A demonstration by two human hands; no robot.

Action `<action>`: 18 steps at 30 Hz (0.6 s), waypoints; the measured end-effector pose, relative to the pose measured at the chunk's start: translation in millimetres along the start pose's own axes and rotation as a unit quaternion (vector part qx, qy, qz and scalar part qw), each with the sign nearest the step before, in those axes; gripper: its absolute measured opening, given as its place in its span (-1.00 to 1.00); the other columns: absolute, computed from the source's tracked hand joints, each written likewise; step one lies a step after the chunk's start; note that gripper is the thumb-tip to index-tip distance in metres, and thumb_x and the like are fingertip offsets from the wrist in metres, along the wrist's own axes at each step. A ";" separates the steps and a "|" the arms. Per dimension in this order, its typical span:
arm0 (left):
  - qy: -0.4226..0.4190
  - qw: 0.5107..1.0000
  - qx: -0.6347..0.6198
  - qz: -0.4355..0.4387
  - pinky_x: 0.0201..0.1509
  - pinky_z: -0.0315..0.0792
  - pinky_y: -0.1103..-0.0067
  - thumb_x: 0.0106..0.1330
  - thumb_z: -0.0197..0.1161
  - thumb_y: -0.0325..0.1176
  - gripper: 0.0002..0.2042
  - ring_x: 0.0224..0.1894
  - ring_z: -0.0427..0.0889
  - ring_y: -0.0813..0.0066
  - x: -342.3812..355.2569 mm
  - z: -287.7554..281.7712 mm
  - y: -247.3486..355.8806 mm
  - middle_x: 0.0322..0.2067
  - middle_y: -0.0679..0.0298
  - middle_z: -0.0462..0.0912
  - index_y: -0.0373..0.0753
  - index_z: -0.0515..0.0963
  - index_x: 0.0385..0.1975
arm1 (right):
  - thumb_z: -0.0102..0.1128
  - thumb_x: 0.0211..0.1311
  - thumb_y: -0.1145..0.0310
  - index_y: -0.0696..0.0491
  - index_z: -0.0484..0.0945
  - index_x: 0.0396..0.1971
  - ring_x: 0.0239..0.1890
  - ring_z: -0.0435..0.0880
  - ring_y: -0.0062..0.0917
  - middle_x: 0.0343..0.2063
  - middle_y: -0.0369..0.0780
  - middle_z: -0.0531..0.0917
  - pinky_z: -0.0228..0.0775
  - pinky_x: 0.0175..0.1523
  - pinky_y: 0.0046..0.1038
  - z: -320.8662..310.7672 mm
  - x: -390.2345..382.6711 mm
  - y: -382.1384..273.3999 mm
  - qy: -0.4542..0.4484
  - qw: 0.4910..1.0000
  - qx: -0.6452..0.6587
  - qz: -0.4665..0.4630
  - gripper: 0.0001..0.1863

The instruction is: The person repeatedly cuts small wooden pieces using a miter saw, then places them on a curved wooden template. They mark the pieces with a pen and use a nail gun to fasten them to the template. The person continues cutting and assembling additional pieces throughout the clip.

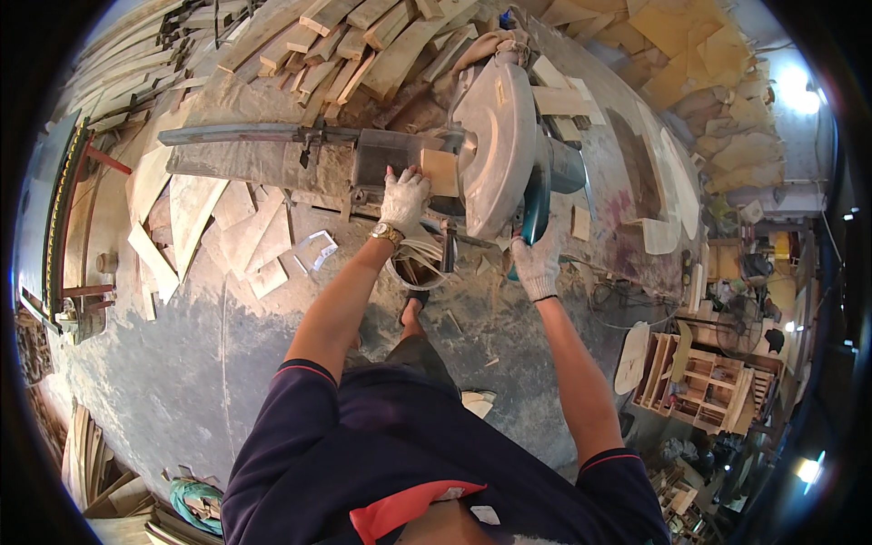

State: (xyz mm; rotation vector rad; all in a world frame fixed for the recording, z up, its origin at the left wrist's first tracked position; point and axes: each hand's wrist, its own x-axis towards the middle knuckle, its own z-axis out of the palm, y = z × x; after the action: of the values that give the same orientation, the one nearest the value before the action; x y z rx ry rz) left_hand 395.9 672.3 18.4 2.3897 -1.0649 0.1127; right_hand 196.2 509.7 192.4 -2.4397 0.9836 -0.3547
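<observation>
A large chop saw with a round grey blade guard point(490, 145) and a dark teal handle point(534, 204) stands before me. A pale wood block point(440, 171) lies left of the guard, beside a dark metal plate point(381, 156) on the saw's bed. My left hand point(405, 198), in a white glove with a watch at the wrist, rests with fingers spread at the plate and against the block's left side. My gloved right hand point(536, 263) grips the teal handle. A long metal rail point(236, 133) extends leftward.
Stacked boards point(363, 45) lie behind the saw. Offcuts point(191, 218) cover the left floor, and a round bin point(418, 268) of scraps sits below the bed. A slatted wooden rack point(699, 381) and standing fan point(740, 322) are at right, a long dark machine point(50, 227) at far left.
</observation>
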 end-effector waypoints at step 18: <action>-0.030 0.999 -0.002 0.019 0.42 0.22 -0.14 0.35 0.31 -0.22 -0.70 0.33 0.50 0.17 7.5 -6.4 0.8 -0.03 0.20 0.71 -0.18 0.61 0.01 | 0.32 0.12 0.31 0.23 0.28 0.40 -0.36 0.70 -0.30 -0.29 -0.10 0.69 0.58 -0.20 -0.23 19.6 -1.0 31.8 0.018 1.000 -0.005 -0.020 -0.18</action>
State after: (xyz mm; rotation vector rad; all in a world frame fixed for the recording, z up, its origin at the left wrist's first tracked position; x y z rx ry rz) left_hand 401.4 669.9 26.4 2.3837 -1.1372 0.0518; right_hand 185.0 497.1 159.0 -2.4730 0.9547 -0.4095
